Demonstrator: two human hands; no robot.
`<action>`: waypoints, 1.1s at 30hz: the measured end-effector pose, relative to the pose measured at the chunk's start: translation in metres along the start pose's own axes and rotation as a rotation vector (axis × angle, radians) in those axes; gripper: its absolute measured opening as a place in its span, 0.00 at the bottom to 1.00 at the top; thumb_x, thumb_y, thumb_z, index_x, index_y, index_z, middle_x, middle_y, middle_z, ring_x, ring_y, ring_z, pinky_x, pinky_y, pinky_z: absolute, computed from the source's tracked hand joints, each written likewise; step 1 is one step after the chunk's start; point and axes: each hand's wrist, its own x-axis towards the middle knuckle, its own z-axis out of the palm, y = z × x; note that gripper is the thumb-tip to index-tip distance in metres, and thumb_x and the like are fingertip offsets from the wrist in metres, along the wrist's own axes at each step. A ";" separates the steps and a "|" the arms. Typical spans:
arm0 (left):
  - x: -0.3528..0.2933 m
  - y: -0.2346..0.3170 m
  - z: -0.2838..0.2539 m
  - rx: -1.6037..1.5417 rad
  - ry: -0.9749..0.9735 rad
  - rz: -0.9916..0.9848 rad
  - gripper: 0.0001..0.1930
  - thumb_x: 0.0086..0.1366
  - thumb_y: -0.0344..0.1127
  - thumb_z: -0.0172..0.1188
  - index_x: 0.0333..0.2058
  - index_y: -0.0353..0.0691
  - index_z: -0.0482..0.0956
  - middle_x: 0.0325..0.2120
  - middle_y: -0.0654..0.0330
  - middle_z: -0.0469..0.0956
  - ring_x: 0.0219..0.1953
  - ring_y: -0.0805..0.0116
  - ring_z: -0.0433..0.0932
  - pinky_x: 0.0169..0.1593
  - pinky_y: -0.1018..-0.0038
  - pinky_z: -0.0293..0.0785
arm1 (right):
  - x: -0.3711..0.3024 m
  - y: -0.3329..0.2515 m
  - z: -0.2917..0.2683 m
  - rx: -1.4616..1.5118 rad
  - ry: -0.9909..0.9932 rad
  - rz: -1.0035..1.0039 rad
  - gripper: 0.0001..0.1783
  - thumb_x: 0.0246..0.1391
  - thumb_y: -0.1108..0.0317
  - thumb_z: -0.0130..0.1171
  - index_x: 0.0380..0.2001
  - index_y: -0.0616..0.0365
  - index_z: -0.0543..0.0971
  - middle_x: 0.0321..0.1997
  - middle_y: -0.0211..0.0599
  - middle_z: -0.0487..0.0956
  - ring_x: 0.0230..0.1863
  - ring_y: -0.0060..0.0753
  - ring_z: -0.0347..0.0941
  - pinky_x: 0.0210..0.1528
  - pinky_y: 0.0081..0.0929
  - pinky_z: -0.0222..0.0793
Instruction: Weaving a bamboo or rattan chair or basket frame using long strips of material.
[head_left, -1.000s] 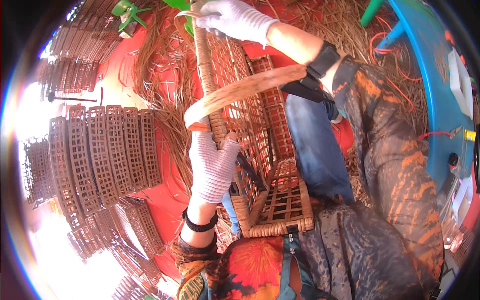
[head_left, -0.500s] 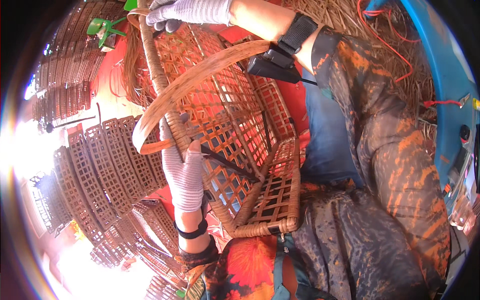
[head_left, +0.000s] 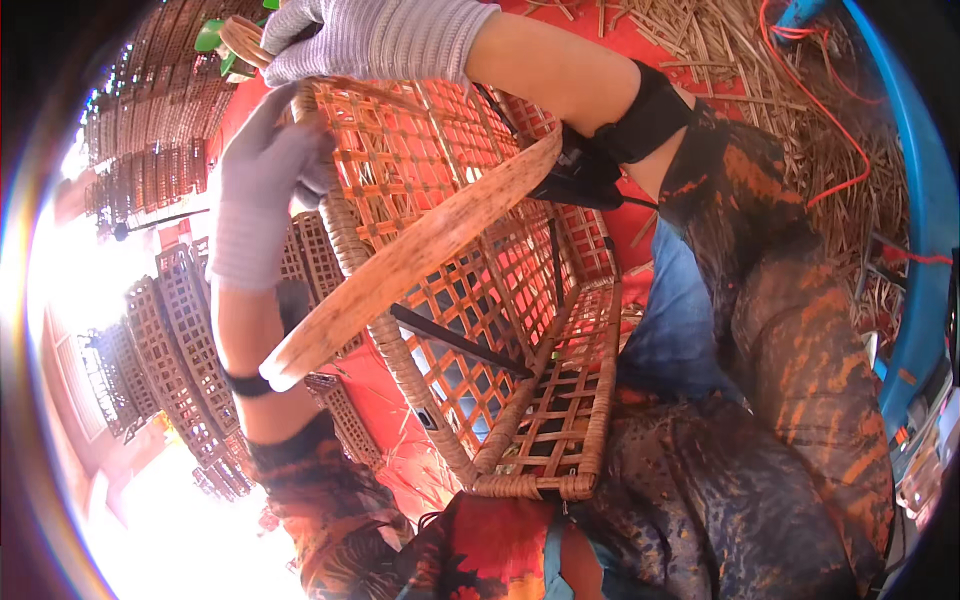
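Observation:
A woven rattan basket with an open lattice and a wrapped rim lies tilted in front of me. My right hand, in a grey-white knit glove, is closed at the far end of the rim on a flat rattan strip that loops out there. My left hand, gloved alike, is at the left rim just below the right hand; its fingers are blurred and partly hidden. A long loose length of flat strip arcs across the basket's opening, its blunt end pointing lower left. A dark bar spans the basket inside.
Several woven lattice panels stand at left in bright glare. Loose straw-like strips litter the red floor at the upper right. A blue curved edge and an orange cord are at right. Something green is at far left.
My left hand has left the near part of the rim and moved up beside the right hand. The strip's end now hangs loose, lower left. The basket has shifted slightly.

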 end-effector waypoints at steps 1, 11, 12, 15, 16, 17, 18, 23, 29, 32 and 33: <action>0.007 0.001 -0.003 0.097 -0.009 -0.045 0.21 0.63 0.41 0.55 0.50 0.34 0.75 0.24 0.62 0.79 0.16 0.80 0.70 0.24 0.81 0.68 | 0.003 -0.007 0.006 0.040 0.010 0.009 0.07 0.48 0.67 0.61 0.24 0.60 0.80 0.24 0.46 0.79 0.27 0.38 0.76 0.35 0.30 0.70; 0.044 -0.027 0.002 -0.219 0.005 0.048 0.13 0.69 0.34 0.50 0.47 0.31 0.72 0.32 0.57 0.77 0.24 0.77 0.75 0.23 0.85 0.71 | -0.024 0.129 -0.008 0.354 -0.014 0.541 0.10 0.54 0.62 0.59 0.30 0.57 0.82 0.22 0.34 0.78 0.20 0.25 0.72 0.27 0.28 0.70; 0.048 -0.028 -0.001 -0.258 -0.027 0.123 0.14 0.69 0.33 0.49 0.47 0.30 0.71 0.32 0.57 0.76 0.25 0.78 0.75 0.24 0.85 0.72 | -0.037 0.143 -0.003 0.081 -0.023 0.658 0.12 0.55 0.60 0.61 0.35 0.56 0.81 0.19 0.30 0.76 0.18 0.21 0.71 0.25 0.25 0.69; 0.054 -0.015 0.005 -0.191 -0.070 0.115 0.14 0.69 0.33 0.47 0.45 0.27 0.71 0.34 0.54 0.77 0.28 0.75 0.78 0.25 0.85 0.73 | -0.072 0.162 0.021 -0.127 -0.198 0.571 0.12 0.54 0.63 0.59 0.40 0.53 0.81 0.30 0.34 0.82 0.30 0.30 0.77 0.37 0.30 0.72; 0.050 -0.011 0.005 -0.154 -0.045 0.112 0.14 0.69 0.33 0.46 0.45 0.26 0.71 0.35 0.53 0.78 0.29 0.74 0.78 0.25 0.85 0.73 | -0.075 0.159 0.033 -0.234 -0.273 0.421 0.12 0.54 0.65 0.58 0.42 0.52 0.81 0.34 0.33 0.83 0.34 0.30 0.77 0.41 0.29 0.72; 0.052 -0.013 0.003 -0.193 -0.053 0.135 0.15 0.69 0.34 0.48 0.44 0.25 0.72 0.34 0.52 0.78 0.30 0.73 0.79 0.26 0.83 0.74 | -0.077 0.157 0.043 -0.260 -0.282 0.456 0.13 0.53 0.64 0.59 0.42 0.52 0.80 0.38 0.35 0.82 0.40 0.37 0.77 0.45 0.33 0.71; 0.054 -0.012 0.005 -0.193 -0.053 0.137 0.15 0.69 0.34 0.48 0.44 0.25 0.72 0.34 0.52 0.78 0.30 0.73 0.79 0.26 0.83 0.74 | -0.080 0.158 0.049 -0.293 -0.291 0.498 0.14 0.52 0.63 0.59 0.43 0.51 0.80 0.42 0.37 0.82 0.46 0.44 0.76 0.50 0.38 0.69; 0.061 -0.007 0.022 -0.241 -0.083 0.176 0.16 0.69 0.39 0.51 0.42 0.27 0.73 0.33 0.52 0.78 0.30 0.72 0.79 0.29 0.82 0.75 | -0.094 0.176 0.061 -0.407 -0.294 0.427 0.09 0.54 0.67 0.56 0.38 0.56 0.78 0.34 0.47 0.80 0.38 0.50 0.78 0.43 0.41 0.72; 0.061 -0.009 0.018 -0.223 -0.032 0.231 0.15 0.68 0.39 0.53 0.42 0.30 0.75 0.33 0.53 0.79 0.30 0.73 0.79 0.30 0.81 0.75 | -0.086 0.169 0.067 -0.631 -0.312 0.300 0.13 0.55 0.63 0.56 0.38 0.61 0.76 0.41 0.47 0.78 0.41 0.51 0.76 0.44 0.42 0.72; 0.057 -0.013 0.021 -0.154 0.014 0.249 0.16 0.68 0.40 0.53 0.43 0.31 0.76 0.33 0.54 0.80 0.31 0.74 0.80 0.30 0.81 0.74 | -0.083 0.153 0.079 -0.668 -0.279 0.392 0.14 0.54 0.62 0.55 0.39 0.60 0.76 0.43 0.48 0.79 0.42 0.50 0.76 0.46 0.43 0.72; 0.056 -0.008 0.026 -0.121 0.044 0.266 0.16 0.68 0.40 0.52 0.43 0.31 0.76 0.33 0.54 0.80 0.31 0.74 0.80 0.30 0.81 0.74 | -0.086 0.149 0.077 -0.638 -0.240 0.480 0.14 0.54 0.61 0.55 0.39 0.59 0.76 0.41 0.47 0.79 0.42 0.50 0.76 0.46 0.43 0.72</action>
